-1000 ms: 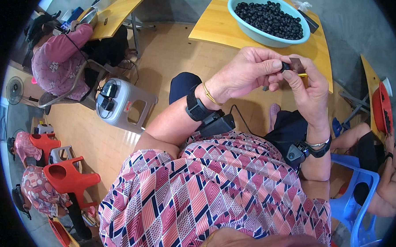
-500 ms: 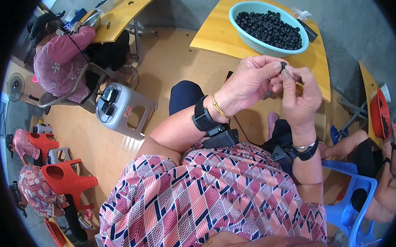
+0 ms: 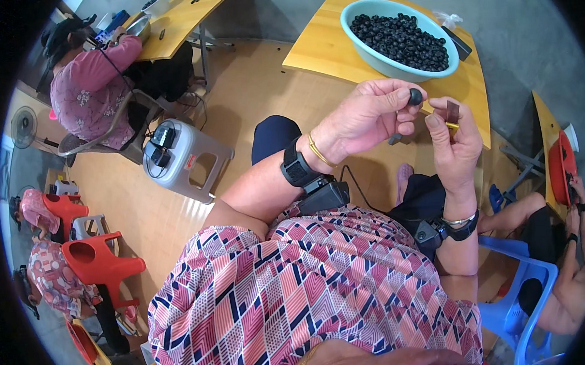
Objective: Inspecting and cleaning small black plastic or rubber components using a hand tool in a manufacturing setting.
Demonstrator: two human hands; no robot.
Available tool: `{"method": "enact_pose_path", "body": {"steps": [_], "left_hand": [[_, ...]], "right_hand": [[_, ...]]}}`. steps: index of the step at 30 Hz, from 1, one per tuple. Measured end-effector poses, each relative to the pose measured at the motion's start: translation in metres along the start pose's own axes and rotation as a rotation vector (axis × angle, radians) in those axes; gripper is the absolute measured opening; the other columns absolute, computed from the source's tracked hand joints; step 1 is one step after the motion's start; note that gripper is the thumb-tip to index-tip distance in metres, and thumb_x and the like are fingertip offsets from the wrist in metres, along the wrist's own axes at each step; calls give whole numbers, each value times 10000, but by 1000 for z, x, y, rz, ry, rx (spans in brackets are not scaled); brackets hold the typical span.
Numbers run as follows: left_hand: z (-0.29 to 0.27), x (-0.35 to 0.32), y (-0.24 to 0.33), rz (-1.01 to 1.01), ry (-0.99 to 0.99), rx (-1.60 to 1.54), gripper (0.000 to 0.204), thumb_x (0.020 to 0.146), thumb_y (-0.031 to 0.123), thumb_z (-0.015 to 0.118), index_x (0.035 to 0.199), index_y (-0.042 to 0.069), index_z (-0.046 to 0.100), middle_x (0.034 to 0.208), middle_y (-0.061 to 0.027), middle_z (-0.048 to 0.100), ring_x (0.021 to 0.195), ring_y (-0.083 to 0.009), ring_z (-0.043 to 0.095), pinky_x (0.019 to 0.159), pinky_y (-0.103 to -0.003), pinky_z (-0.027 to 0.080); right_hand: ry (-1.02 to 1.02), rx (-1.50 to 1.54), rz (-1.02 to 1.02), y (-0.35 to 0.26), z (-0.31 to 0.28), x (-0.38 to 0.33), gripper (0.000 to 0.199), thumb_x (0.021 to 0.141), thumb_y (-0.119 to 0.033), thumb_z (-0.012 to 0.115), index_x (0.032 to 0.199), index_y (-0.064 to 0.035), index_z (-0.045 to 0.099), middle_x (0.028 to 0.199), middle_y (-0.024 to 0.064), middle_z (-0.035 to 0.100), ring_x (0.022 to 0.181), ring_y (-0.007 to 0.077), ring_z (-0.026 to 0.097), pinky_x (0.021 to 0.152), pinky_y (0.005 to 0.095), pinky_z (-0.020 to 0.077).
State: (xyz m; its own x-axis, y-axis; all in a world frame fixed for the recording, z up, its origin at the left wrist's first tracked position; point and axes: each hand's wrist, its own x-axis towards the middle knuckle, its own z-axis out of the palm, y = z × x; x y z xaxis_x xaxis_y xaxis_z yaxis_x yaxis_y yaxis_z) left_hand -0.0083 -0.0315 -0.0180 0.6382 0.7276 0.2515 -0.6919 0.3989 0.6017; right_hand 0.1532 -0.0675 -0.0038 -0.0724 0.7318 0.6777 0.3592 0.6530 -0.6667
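Note:
Between thumb and fingers, my left hand pinches a small black rounded piece that looks like a rubber part. A little to its right, apart from it, my right hand is closed around a small tool with a dark flat plate and a yellow part; its exact kind does not show. Beyond both hands, a light blue basin heaped with black pieces of similar look stands on a yellow wooden table.
A dark box-like object and a clear plastic bag lie right of the basin. A grey stool carrying black devices stands left. Other people work nearby, one beside a red basin, with a blue chair at the right.
My hands have drawn apart, the right one shifting to the right with the tool. The black piece, mostly covered by fingers before, now shows its rounded side in my left hand.

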Motion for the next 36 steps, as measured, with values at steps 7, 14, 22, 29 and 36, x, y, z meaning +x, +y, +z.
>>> {"method": "enact_pose_path", "body": {"steps": [7,14,22,29,36], "left_hand": [[11,-1,1,-19,-14,62,227,850,182,527,987,8,576,902,-64,579,727,-111,509,609,-234,407],[7,-3,8,-36,-6,208,234,835,154,551,1015,8,579,928,-73,591,705,-125,534,615,-262,450],[13,-1,10,46,29,222,225,830,141,557,1005,2,584,872,-74,593,684,-131,539,620,-257,465],[8,0,9,-4,9,177,210,835,131,547,1001,5,577,844,-60,586,669,-118,525,612,-253,456],[7,4,4,61,28,140,207,852,156,525,993,13,573,800,-46,578,648,-115,511,614,-257,453]], "right_hand": [[-103,108,-35,-14,1,12,201,791,-27,577,987,-5,541,816,64,601,723,118,566,660,236,454],[-159,163,15,-13,-2,12,195,798,-3,553,993,6,540,815,66,604,732,113,583,650,236,468],[-127,245,32,-12,4,14,175,809,-4,545,983,16,544,826,64,602,746,109,577,651,232,475],[-182,434,132,-15,2,16,170,818,7,526,987,22,541,834,60,595,713,115,580,654,235,484],[0,131,-50,-10,11,17,155,799,4,551,954,7,562,806,56,594,687,115,577,618,228,461]]}}
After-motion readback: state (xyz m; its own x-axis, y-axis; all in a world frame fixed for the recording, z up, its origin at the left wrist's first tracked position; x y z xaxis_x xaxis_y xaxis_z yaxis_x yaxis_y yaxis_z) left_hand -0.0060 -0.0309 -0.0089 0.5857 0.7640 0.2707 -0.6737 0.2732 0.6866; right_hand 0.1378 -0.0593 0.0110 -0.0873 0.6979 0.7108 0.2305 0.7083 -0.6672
